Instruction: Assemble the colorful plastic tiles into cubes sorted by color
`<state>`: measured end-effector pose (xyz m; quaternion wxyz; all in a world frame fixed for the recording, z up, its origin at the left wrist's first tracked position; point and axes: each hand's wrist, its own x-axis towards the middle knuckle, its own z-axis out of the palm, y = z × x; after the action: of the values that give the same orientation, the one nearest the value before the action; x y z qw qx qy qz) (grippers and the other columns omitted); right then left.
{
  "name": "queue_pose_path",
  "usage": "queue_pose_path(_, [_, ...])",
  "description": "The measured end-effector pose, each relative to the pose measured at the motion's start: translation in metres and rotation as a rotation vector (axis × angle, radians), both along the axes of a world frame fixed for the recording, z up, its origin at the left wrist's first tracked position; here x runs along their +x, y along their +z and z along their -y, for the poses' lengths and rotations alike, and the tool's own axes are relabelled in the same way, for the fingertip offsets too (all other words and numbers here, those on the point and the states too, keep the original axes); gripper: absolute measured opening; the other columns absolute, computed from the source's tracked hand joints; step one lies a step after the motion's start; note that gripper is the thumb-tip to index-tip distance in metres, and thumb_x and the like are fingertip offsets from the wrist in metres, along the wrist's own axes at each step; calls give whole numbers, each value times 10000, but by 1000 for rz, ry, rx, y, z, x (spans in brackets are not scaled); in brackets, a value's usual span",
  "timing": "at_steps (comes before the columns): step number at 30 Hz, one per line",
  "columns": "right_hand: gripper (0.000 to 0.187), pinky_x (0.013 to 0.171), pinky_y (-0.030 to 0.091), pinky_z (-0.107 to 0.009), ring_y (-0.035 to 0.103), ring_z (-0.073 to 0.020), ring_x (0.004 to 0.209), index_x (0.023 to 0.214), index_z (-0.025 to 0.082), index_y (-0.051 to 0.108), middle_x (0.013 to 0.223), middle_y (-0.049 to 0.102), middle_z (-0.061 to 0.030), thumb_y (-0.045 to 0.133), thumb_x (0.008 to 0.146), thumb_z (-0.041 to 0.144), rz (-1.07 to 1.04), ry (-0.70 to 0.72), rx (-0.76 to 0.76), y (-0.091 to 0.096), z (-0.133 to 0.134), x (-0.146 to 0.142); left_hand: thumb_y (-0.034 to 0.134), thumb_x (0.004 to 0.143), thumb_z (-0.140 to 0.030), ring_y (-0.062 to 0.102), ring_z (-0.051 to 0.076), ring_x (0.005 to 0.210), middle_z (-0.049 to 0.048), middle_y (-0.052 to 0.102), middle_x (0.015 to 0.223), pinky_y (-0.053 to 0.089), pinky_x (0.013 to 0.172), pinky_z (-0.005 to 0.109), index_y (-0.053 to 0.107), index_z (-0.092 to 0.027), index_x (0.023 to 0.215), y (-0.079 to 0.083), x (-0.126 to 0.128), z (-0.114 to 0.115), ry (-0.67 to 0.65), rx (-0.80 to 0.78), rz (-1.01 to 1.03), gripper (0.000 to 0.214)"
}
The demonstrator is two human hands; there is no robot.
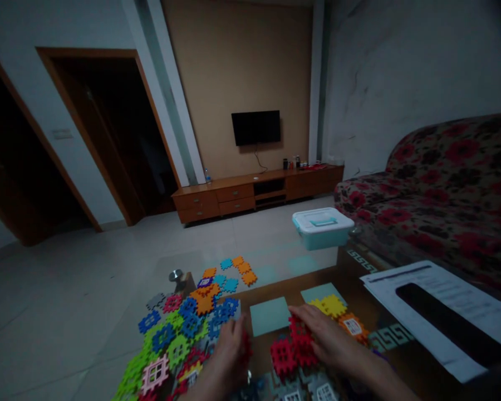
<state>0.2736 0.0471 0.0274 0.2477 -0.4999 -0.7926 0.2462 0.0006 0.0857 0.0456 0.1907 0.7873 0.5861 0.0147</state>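
My right hand (319,331) is closed on the edge of a red interlocking tile (299,334) standing above the glass table. Another red window tile (283,356) adjoins it on the left. My left hand (230,351) is closed and slightly blurred, with a bit of a red tile (246,348) showing at its inner side; most of that piece is hidden. Left of this hand spreads a heap of tiles, among them a green tile (177,350), a pink window tile (155,374) and a blue window tile (163,337). Grey tiles (292,394) lie at the bottom edge.
Yellow tiles (333,305) and an orange window tile (353,327) lie beyond my right hand. Papers (446,284) carry a long black object (451,323) at right. A lidded turquoise box (323,236) stands at the far side, near a flowered sofa (442,184).
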Motion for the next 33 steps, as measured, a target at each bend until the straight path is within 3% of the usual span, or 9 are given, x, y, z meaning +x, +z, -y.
queue_pose_path(3, [765,1088,326,-393,453,-221,1247,1390,194,404,1339,522,-112,436,654,-11,14,-19,-26,-5,10,2,602,505,-116,422,273,1253,165,464,1343,329,1076,314,345,-99,1388,-15,54,13,-118,-70,45,920])
queue_pose_path(7, [768,1079,332,-383,470,-222,1227,1388,216,421,1325,537,-105,428,652,-5,43,-17,-84,-3,20,2,662,463,-117,420,321,1221,208,463,1305,329,1073,371,360,-31,1369,-22,85,14,-133,-107,11,959])
queue_pose_path(15, [631,1007,393,-380,516,-239,1159,1284,221,533,1228,585,-123,406,706,3,57,-15,-163,26,24,0,594,586,-75,437,284,1165,159,482,1261,380,1014,392,412,-109,1320,-24,93,14,-184,-96,-22,757])
queue_pose_path(20, [683,1021,384,-370,516,-219,1165,1324,271,493,1244,581,-89,411,704,-3,-5,13,-153,15,22,-1,601,598,-104,453,273,1163,132,477,1269,406,981,373,438,-171,1289,-8,86,21,-204,-129,5,713])
queue_pose_path(23, [717,1041,372,-381,488,-224,1207,1351,273,462,1301,546,-87,439,689,-1,-33,38,-120,-1,20,2,588,662,-162,410,276,1234,123,435,1349,359,1032,388,376,-195,1356,8,70,19,-221,-102,12,727])
queue_pose_path(26, [679,1062,358,-392,459,-236,1238,1336,258,477,1338,519,-85,479,699,22,-38,66,-94,-6,13,0,502,724,-131,390,262,1273,113,435,1384,321,1060,387,415,-186,1332,17,35,4,-137,21,-51,617])
queue_pose_path(30, [590,1017,400,-408,506,-250,1155,1243,220,559,1251,574,-103,482,704,-9,16,109,-33,13,-11,-32,388,750,-22,426,235,1274,85,486,1380,352,1027,379,488,-205,1274,17,-41,-41,44,198,-200,564])
queue_pose_path(33, [539,955,438,-391,540,-244,1067,1155,198,610,1150,619,-104,490,683,-32,47,218,-5,31,-37,-83,286,793,7,394,282,1309,166,466,1403,326,1045,453,492,-118,1276,12,-105,-80,157,241,-213,540])
